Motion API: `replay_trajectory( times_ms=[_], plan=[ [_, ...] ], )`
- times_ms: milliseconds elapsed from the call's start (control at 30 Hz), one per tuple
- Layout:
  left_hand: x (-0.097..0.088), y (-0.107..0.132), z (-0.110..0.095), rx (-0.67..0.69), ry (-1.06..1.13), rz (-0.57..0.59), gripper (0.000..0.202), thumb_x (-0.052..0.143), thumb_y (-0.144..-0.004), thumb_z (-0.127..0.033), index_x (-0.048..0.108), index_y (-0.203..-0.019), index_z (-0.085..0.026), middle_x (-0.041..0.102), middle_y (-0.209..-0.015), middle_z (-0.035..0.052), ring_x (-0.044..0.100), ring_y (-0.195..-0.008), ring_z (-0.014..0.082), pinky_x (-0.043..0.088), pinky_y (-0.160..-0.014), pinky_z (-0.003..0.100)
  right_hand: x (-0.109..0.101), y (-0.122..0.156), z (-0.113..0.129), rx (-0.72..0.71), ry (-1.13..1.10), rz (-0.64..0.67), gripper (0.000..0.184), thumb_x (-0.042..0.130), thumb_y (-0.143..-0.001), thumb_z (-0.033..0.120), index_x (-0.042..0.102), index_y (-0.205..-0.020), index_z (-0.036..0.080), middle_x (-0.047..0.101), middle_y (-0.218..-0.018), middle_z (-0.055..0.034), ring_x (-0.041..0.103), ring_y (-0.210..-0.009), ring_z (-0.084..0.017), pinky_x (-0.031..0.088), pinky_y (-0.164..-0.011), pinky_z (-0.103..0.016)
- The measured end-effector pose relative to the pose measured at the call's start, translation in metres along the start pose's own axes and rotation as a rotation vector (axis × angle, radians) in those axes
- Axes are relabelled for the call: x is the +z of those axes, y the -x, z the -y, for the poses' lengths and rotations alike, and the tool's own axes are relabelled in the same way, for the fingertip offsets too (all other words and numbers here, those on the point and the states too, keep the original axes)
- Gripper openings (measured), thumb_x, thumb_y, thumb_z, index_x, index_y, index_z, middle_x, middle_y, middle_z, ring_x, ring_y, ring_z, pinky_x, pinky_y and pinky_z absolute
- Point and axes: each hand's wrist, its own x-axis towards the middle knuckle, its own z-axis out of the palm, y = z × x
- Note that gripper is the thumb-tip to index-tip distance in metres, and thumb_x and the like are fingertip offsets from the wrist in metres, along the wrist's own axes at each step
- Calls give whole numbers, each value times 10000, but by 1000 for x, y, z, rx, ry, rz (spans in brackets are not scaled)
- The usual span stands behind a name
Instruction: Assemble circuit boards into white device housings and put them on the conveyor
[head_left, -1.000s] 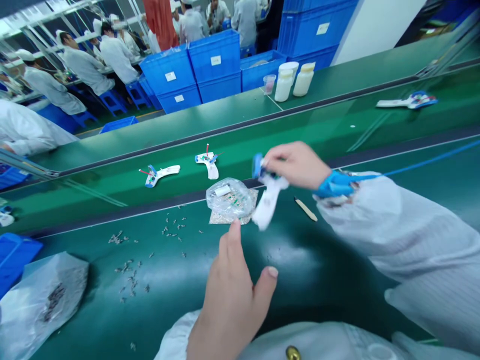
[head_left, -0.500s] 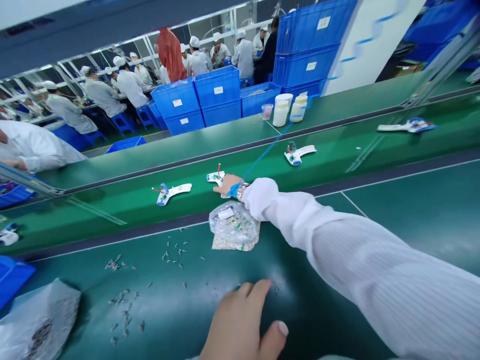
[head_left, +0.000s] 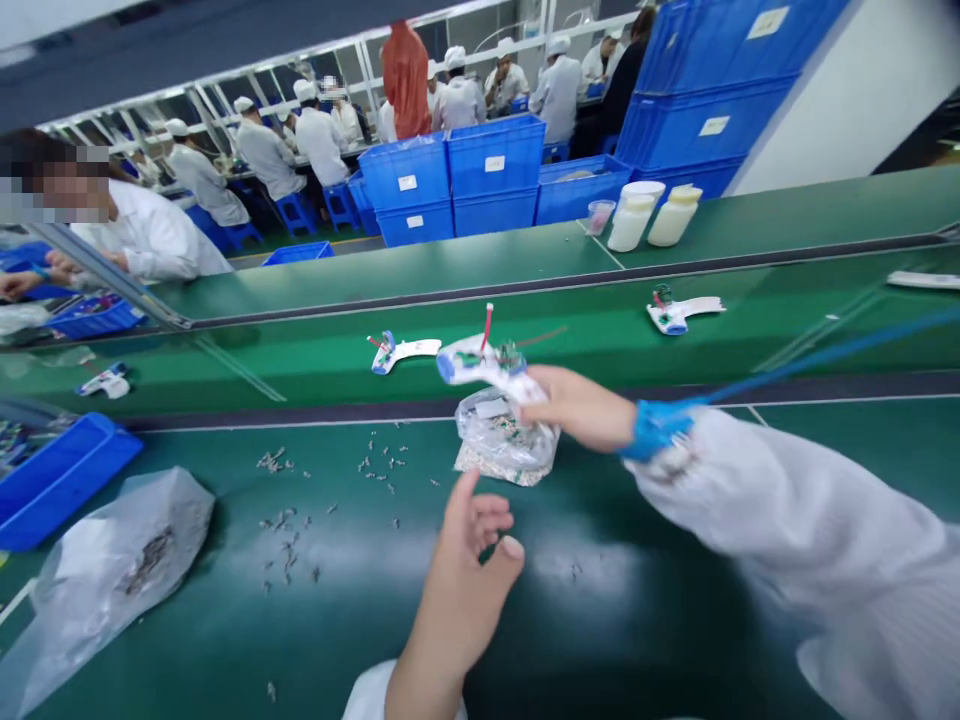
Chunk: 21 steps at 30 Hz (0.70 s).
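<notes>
My right hand (head_left: pixel 574 408), a blue wrist strap above it, grips the handle of a white pistol-shaped housing (head_left: pixel 480 368). Blue trim, a green circuit board and red wires show on this housing, held up over a clear plastic bag (head_left: pixel 506 440) of small pale parts. Below the bag, my left hand (head_left: pixel 476 550) is raised with fingers apart and nothing in it. Similar housings lie on the green conveyor belt: one to the left (head_left: pixel 405 350) and another to the right (head_left: pixel 684 312). Small metal pieces (head_left: pixel 289 545) are scattered on the bench left of my left hand.
At the left are a plastic bag (head_left: pixel 142 550) of dark small parts and a blue bin (head_left: pixel 67 485). White bottles (head_left: pixel 634 220) stand on the far ledge, before stacked blue crates (head_left: pixel 495 165). A co-worker in white (head_left: pixel 161 235) sits across the belt.
My right hand has lifted the housing off the belt and drawn it nearer. My left hand has risen and turned, fingers up. The view has shifted, so the scene sits further right.
</notes>
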Motion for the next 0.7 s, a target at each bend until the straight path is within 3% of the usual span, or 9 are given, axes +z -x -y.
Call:
replay_trajectory(
  times_ms=[67,133,200,267,367,467,533,600,700],
  plan=[
    [0,0,9,84,277,-85,922,674,-607,-643,308,-1370,-278,554,-1199,129,601,-1027,256,494,-810,364,35,39,-5,-41,-91,162,326,650,-719,157,539,-1024,140,612,-798,3,539,-621,-96,460,-520,-196],
    [-3,5,16,116,441,-178,981,735,-538,-622,299,-1361,-316,513,-1290,138,577,-1087,293,506,-793,368,71,70,-12,-69,-181,282,367,682,-685,209,543,-1017,133,605,-753,14,523,-586,-94,446,-482,-193],
    [-7,14,22,82,547,-277,828,780,-527,-545,439,-1248,-323,576,-1233,107,603,-1054,295,521,-751,356,99,89,-18,-158,-236,323,357,667,-722,272,550,-1026,126,618,-798,-3,549,-646,-106,467,-534,-202],
    [-15,22,27,23,645,-368,606,782,-525,-525,571,-1044,-294,661,-1084,66,657,-936,281,533,-665,338,115,91,-22,-234,-95,407,257,645,-756,319,594,-929,135,630,-769,6,572,-660,-107,469,-550,-193],
    [-32,31,31,-3,712,-483,478,738,-536,-583,621,-846,-237,710,-887,42,690,-776,246,533,-613,325,118,68,-20,-252,179,520,128,610,-791,271,629,-750,151,618,-618,45,576,-556,-78,457,-518,-165],
    [-49,35,32,16,716,-567,501,694,-548,-630,638,-802,-202,716,-794,48,691,-725,232,534,-626,317,113,24,-16,-203,364,335,141,504,-845,133,642,-875,141,662,-778,-7,621,-735,-103,488,-728,-226],
    [-57,37,30,18,728,-603,486,670,-590,-624,653,-807,-189,720,-795,59,694,-735,237,534,-633,316,113,-4,-14,-171,514,194,177,489,-871,151,613,-995,126,641,-972,-61,594,-937,-157,457,-871,-336],
    [-60,38,29,13,747,-621,447,660,-634,-594,666,-814,-184,725,-804,66,697,-734,238,534,-637,319,118,-26,-14,-146,649,137,217,513,-888,242,584,-1058,126,596,-1084,-79,558,-1020,-189,443,-903,-409],
    [-58,37,29,8,787,-635,414,685,-631,-555,674,-802,-177,729,-766,66,699,-683,235,533,-604,311,126,-44,-15,-119,805,161,276,522,-893,325,568,-1091,139,574,-1121,-78,564,-1001,-186,473,-868,-408]
  ],
)
